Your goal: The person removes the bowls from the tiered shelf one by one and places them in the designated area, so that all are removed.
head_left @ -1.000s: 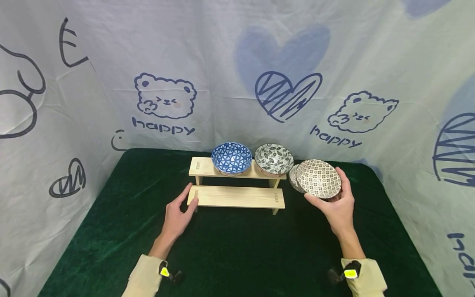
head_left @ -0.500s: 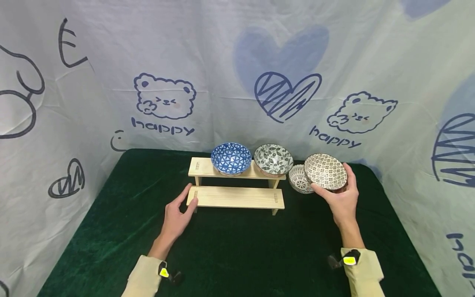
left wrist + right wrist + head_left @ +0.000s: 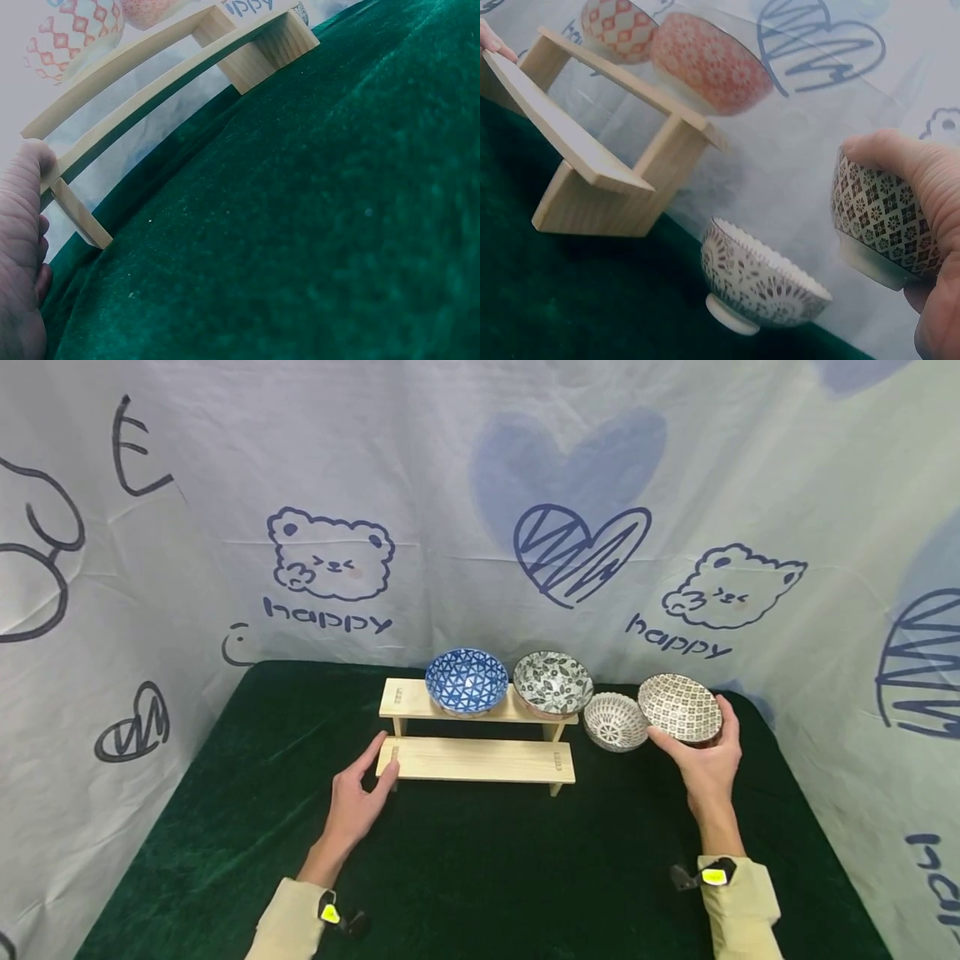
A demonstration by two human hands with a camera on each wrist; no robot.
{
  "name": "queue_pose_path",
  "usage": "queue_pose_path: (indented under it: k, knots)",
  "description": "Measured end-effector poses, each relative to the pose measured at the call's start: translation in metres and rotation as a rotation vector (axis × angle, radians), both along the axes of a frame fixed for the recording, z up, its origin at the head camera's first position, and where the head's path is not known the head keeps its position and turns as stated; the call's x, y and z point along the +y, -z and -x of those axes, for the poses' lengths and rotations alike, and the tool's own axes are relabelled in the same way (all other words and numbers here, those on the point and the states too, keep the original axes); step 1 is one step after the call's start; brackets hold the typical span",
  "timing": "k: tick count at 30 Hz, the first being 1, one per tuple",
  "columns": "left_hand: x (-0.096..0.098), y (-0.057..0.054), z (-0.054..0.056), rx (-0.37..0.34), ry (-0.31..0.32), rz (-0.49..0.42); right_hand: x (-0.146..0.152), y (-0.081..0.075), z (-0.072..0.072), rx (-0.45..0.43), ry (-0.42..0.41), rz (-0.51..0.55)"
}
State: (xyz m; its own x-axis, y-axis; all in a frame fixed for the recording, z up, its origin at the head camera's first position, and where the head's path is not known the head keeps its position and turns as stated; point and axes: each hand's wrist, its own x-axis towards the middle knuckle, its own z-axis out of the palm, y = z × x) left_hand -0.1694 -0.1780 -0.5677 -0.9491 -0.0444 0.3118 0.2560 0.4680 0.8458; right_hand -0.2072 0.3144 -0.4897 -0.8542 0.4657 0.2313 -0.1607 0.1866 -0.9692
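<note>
My right hand (image 3: 708, 768) grips a small bowl (image 3: 680, 707) with a brown lattice pattern, thumb at the near rim and fingers behind. In the right wrist view that bowl (image 3: 877, 217) hangs above the cloth. Left of it a white bowl (image 3: 615, 722) with a dark starburst pattern stands on the cloth, beside the two-step wooden shelf (image 3: 480, 758). My left hand (image 3: 356, 797) holds the left end of the shelf's lower board between thumb and fingers. A blue bowl (image 3: 467, 682) and a black-and-white leaf-patterned bowl (image 3: 553, 683) sit on the upper board.
Dark green cloth (image 3: 487, 868) covers the table. A white curtain (image 3: 450, 510) with blue hearts and bear drawings hangs close behind and at both sides. The shelf's lower step bears nothing.
My right hand has carried the lattice bowl to the right, away from the starburst bowl, which now shows fully. My left hand stays at the shelf's end.
</note>
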Motion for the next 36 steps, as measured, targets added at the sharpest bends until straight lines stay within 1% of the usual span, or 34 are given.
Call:
queue_pose_path:
  k: [3, 6, 11, 21, 25, 30, 36]
  knots:
    - [0.0, 0.001, 0.0, 0.001, 0.0, 0.001, 0.006, 0.006, 0.002, -0.021, 0.04, -0.015]
    - [0.0, 0.001, 0.0, -0.004, 0.003, -0.003, 0.011, 0.012, 0.004, -0.031, 0.072, -0.008]
    - [-0.001, 0.001, 0.0, -0.005, 0.003, -0.007, 0.018, 0.023, 0.009, -0.045, 0.102, 0.005]
    - [-0.001, 0.002, 0.0, -0.007, 0.003, 0.002, 0.033, 0.051, 0.011, -0.172, 0.204, -0.026]
    - [-0.001, 0.002, 0.0, -0.006, 0.0, 0.0, 0.036, 0.06, 0.013, -0.163, 0.208, -0.01]
    - [0.0, 0.001, 0.0, 0.003, -0.004, 0.001, 0.037, 0.065, 0.015, -0.17, 0.192, 0.006]
    - [0.0, 0.0, 0.0, -0.003, -0.003, 0.0, 0.039, 0.061, 0.013, -0.23, 0.196, -0.005]
